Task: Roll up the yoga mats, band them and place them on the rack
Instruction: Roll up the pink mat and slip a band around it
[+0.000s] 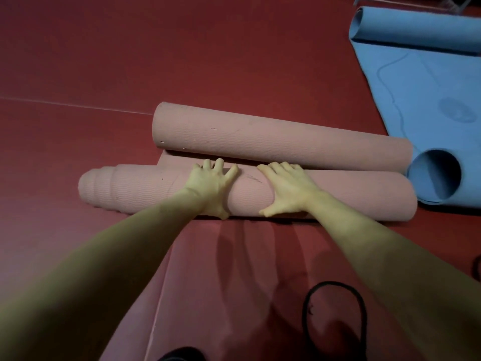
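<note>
On the dark red floor point(78, 61), seen from the head camera, a pink yoga mat point(145, 191) lies partly rolled, its near roll crosswise in front of the person and its left end telescoped outward. The left hand point(210, 186) and right hand point(286, 188) both rest on top of this roll, fingers spread and draped over its far side, thumbs on the near side. Just behind it lies a second pink roll point(273, 139). To the right, a blue mat point(429, 100) lies partly unrolled, both ends curled. A black band point(335, 308) lies near the right forearm.
</note>
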`<state>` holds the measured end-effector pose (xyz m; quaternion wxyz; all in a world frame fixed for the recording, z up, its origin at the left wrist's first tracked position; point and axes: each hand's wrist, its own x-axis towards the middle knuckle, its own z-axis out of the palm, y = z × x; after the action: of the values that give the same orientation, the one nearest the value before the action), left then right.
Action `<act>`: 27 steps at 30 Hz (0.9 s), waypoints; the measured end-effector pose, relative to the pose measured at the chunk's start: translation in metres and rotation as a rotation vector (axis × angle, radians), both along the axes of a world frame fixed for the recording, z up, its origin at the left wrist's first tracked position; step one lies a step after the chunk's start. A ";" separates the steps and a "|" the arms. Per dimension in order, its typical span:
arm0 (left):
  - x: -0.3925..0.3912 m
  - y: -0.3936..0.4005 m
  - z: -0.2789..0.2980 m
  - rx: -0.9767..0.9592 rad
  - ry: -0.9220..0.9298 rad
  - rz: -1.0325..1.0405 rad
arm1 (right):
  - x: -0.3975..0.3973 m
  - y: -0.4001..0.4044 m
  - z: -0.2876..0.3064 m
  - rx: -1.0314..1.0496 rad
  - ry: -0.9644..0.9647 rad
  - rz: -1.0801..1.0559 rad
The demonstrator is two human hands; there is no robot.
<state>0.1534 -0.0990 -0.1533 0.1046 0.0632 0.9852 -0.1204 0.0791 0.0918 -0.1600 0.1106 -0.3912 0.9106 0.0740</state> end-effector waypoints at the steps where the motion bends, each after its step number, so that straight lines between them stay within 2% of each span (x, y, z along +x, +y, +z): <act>1: 0.001 -0.002 0.000 -0.004 0.002 0.008 | 0.001 -0.003 0.000 -0.002 0.006 0.005; 5: 0.004 -0.002 -0.006 0.008 0.019 -0.001 | 0.000 -0.002 0.001 -0.018 0.000 -0.004; 9: 0.002 0.008 -0.009 0.110 0.060 -0.074 | 0.004 0.003 0.004 -0.052 -0.055 -0.039; 14: -0.015 0.045 -0.011 0.127 0.015 -0.079 | 0.001 0.025 0.009 -0.259 -0.190 -0.129; 16: -0.018 0.047 -0.012 0.132 0.000 -0.076 | -0.005 0.041 0.010 -0.303 -0.138 -0.213; 20: -0.021 0.047 -0.012 0.180 0.006 -0.062 | -0.018 0.058 0.006 -0.206 0.021 -0.404; 24: -0.028 0.043 -0.012 0.256 0.011 -0.036 | -0.037 0.044 0.004 -0.125 0.001 -0.549; 27: -0.036 0.036 -0.015 0.302 0.043 -0.070 | -0.048 0.028 0.000 -0.140 -0.061 -0.629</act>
<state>0.1178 -0.0635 -0.1685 0.0684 0.1098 0.9913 0.0244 0.0316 0.1193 -0.1597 0.1279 -0.0992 0.9861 -0.0385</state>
